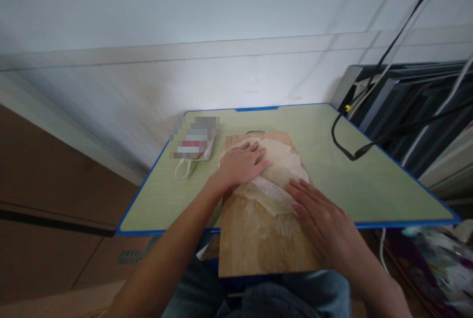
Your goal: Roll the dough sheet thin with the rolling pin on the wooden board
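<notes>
A thin, pale sheet of dough (283, 160) with an uneven edge is spread over the far half of a wooden cutting board (254, 244). My left hand (246, 161) lies flat on its left side, fingers stretched out and thumb apart. On the right edge of the dough rests my right hand (318, 209), palm down with the fingers extended. Between the two hands a slanting ridge or fold crosses the sheet; I cannot tell whether anything lies inside it. Flour dusts the board's near part, which sticks out past the table edge above my lap.
The board sits on a light green table (369, 185) with a blue rim. At the back left is a package (195, 141), blurred out, with a white loop. A black cable (342, 148) hangs onto the right side, near dark flat panels (399, 106). A wall stands behind.
</notes>
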`<state>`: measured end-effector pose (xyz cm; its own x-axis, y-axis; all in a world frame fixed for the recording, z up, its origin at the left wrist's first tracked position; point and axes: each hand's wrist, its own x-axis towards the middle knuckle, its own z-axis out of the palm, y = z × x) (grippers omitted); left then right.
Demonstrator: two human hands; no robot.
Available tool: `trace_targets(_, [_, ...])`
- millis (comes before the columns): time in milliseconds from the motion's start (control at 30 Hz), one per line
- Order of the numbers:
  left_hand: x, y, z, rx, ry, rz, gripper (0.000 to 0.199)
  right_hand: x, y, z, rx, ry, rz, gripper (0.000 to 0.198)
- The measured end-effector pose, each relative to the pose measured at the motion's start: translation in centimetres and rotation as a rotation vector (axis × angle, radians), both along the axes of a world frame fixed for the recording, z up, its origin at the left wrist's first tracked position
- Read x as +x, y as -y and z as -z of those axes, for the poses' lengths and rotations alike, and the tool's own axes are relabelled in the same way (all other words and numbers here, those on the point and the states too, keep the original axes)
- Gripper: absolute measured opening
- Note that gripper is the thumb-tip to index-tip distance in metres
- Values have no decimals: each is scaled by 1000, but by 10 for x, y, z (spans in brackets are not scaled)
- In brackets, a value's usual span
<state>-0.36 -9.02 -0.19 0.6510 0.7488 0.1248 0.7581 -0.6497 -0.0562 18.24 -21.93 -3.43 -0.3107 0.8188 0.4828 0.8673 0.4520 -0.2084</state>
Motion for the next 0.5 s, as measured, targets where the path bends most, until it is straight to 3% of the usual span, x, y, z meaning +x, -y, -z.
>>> trace_targets(100, [-3,6,1,13,0,2,47,0,2,0,-21,-28,-33,40])
trace_targets(367, [-33,55,3,30,40,-34,45,-11,21,1,16,44,-3,36])
trace_targets(500, [-32,53,3,43,38,-33,44,-8,17,0,9,44,7,36])
